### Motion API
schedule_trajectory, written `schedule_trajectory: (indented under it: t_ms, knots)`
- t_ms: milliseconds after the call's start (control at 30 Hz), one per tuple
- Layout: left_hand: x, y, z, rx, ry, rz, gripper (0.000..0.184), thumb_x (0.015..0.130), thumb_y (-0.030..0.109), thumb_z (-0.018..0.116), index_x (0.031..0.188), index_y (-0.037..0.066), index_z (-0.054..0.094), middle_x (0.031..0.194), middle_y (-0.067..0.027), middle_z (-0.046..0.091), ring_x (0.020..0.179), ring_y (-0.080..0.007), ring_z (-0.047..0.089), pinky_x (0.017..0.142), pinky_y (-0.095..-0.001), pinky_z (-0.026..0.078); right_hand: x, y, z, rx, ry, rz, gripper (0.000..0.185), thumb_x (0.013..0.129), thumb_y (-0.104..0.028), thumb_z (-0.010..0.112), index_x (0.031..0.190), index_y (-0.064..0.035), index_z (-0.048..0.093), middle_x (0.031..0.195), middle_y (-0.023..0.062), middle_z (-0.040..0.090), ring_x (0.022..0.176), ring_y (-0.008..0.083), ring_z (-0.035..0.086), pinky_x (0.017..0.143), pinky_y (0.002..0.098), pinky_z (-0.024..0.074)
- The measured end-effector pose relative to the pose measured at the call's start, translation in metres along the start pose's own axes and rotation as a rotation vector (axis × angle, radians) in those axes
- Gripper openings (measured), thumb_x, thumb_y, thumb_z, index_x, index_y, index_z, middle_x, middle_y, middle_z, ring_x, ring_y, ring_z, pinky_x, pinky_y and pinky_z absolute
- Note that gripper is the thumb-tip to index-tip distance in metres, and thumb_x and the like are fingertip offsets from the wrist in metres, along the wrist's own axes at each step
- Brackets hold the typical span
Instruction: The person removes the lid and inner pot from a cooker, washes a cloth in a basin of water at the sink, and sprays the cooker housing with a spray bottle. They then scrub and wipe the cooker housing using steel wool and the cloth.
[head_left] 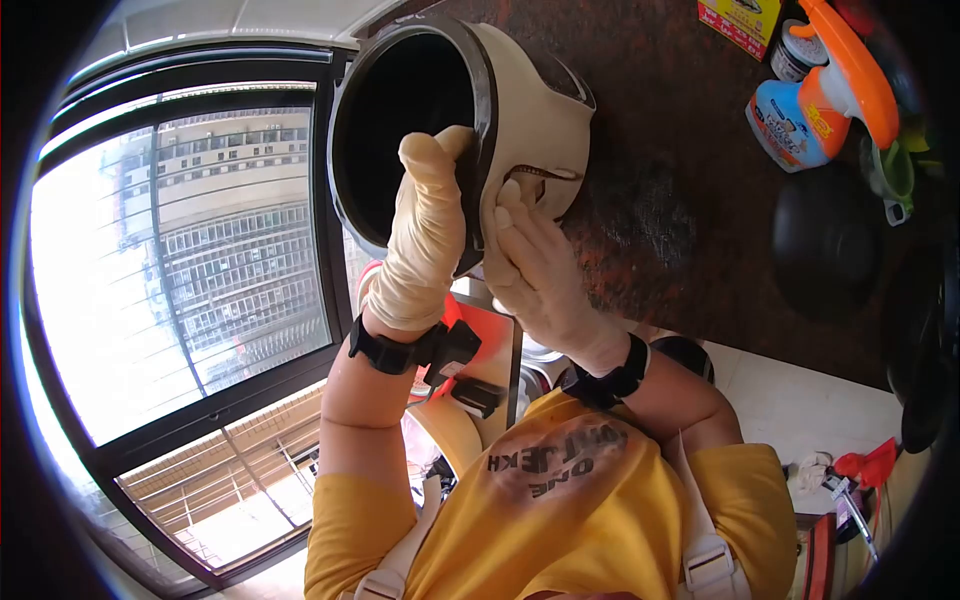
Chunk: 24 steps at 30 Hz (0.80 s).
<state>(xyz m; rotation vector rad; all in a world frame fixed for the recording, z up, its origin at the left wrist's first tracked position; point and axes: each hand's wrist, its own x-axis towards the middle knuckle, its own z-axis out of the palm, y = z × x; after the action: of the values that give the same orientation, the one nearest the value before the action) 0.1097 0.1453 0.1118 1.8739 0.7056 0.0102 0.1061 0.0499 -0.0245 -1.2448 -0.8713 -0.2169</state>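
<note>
A cream-coloured round appliance, apparently a rice cooker body, lies tipped with its dark, black-rimmed opening towards the left. My left hand, in a pale glove, is at the near edge of the opening with its fingers at the rim. My right hand, also gloved, presses its bent fingers against the outer wall beside a recessed slot. Whether a small cloth is under those fingers I cannot make out. Black straps circle both wrists.
On the dark countertop stand a blue spray bottle with an orange head, a small jar, a yellow-red box and a green funnel-like item. A window is on the left. A red board-like thing shows below my hands.
</note>
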Motion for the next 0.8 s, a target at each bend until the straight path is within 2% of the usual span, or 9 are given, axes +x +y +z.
schedule_trajectory:
  t_ms: [100,167,233,300,367,433,667,733,800]
  knots:
    - [0.001,-0.007,-0.004,0.013,-0.073,-0.032,0.112,0.08,0.093,0.029,0.137,-0.001,0.05,0.123,-0.0098,0.06,0.116,-0.0196,0.055,0.107,-0.0314,0.039,0.009,0.009,-0.005,-0.149,-0.134,-0.099,0.037,0.083,-0.016,0.064,0.116,-0.0002,0.063,0.127,0.0192,0.058,0.125,0.0392,0.053,0.099,0.0532,0.0448]
    - [0.002,-0.009,-0.004,0.006,-0.072,-0.008,0.112,0.08,0.093,0.03,0.136,-0.001,0.05,0.123,-0.0096,0.06,0.114,-0.0194,0.055,0.106,-0.0313,0.04,0.031,0.005,-0.012,-0.138,0.047,-0.002,0.028,0.081,-0.017,0.065,0.107,-0.0064,0.069,0.122,0.0123,0.062,0.118,0.033,0.058,0.095,0.0489,0.0477]
    - [0.002,-0.005,0.003,-0.045,0.038,0.078,0.101,0.082,0.088,0.037,0.115,-0.004,0.062,0.104,-0.0097,0.068,0.09,-0.0124,0.064,0.079,-0.0256,0.053,0.026,0.007,-0.008,-0.117,0.087,-0.09,0.026,0.08,-0.014,0.069,0.105,-0.0089,0.071,0.117,0.01,0.063,0.111,0.0313,0.06,0.091,0.0441,0.0496]
    - [-0.001,0.001,0.01,-0.075,0.063,0.057,0.101,0.082,0.088,0.037,0.114,-0.004,0.062,0.102,-0.009,0.068,0.089,-0.0121,0.063,0.078,-0.0253,0.053,0.02,-0.005,-0.008,0.166,0.076,0.215,0.026,0.081,-0.012,0.073,0.107,-0.008,0.071,0.115,0.0101,0.064,0.109,0.0295,0.061,0.089,0.04,0.0508]
    - [-0.001,0.001,0.008,-0.101,0.088,0.042,0.1,0.083,0.088,0.037,0.113,-0.004,0.062,0.1,-0.0083,0.068,0.088,-0.0118,0.063,0.078,-0.025,0.053,0.018,-0.001,-0.014,0.24,0.017,0.248,0.028,0.081,-0.011,0.074,0.108,-0.0073,0.071,0.114,0.0098,0.065,0.108,0.0294,0.062,0.089,0.0389,0.0513]
    - [-0.001,-0.004,-0.004,-0.002,-0.074,-0.046,0.113,0.077,0.094,0.031,0.131,-0.002,0.054,0.113,-0.0078,0.063,0.105,-0.0173,0.057,0.099,-0.029,0.044,0.011,0.005,-0.022,0.32,-0.035,0.287,0.029,0.082,-0.01,0.076,0.11,-0.0067,0.071,0.114,0.0095,0.066,0.107,0.0293,0.063,0.089,0.0378,0.0519]
    - [0.005,-0.024,-0.01,0.033,-0.028,-0.022,0.114,0.076,0.094,0.032,0.133,-0.003,0.053,0.116,-0.01,0.064,0.107,-0.0183,0.059,0.099,-0.0298,0.045,0.035,0.003,-0.022,-0.022,0.041,0.129,0.022,0.089,-0.013,0.072,0.111,-0.0072,0.071,0.104,0.0111,0.067,0.094,0.0302,0.066,0.083,0.0357,0.0529]
    - [0.009,-0.024,0.001,0.058,0.259,0.108,0.106,0.083,0.092,0.028,0.109,-0.004,0.064,0.091,-0.0067,0.065,0.083,-0.0134,0.06,0.07,-0.0269,0.049,0.022,-0.003,-0.005,0.18,0.055,0.272,0.022,0.088,-0.013,0.072,0.11,-0.0073,0.071,0.103,0.0108,0.066,0.092,0.0294,0.067,0.081,0.0358,0.0529]
    - [0.009,-0.022,-0.009,0.082,0.181,0.094,0.107,0.083,0.091,0.028,0.112,-0.005,0.063,0.093,-0.0077,0.065,0.085,-0.014,0.06,0.073,-0.0272,0.049,0.018,-0.001,-0.002,0.356,0.017,0.373,0.021,0.087,-0.014,0.073,0.106,-0.0061,0.071,0.103,0.0111,0.066,0.088,0.0283,0.067,0.078,0.0359,0.053]
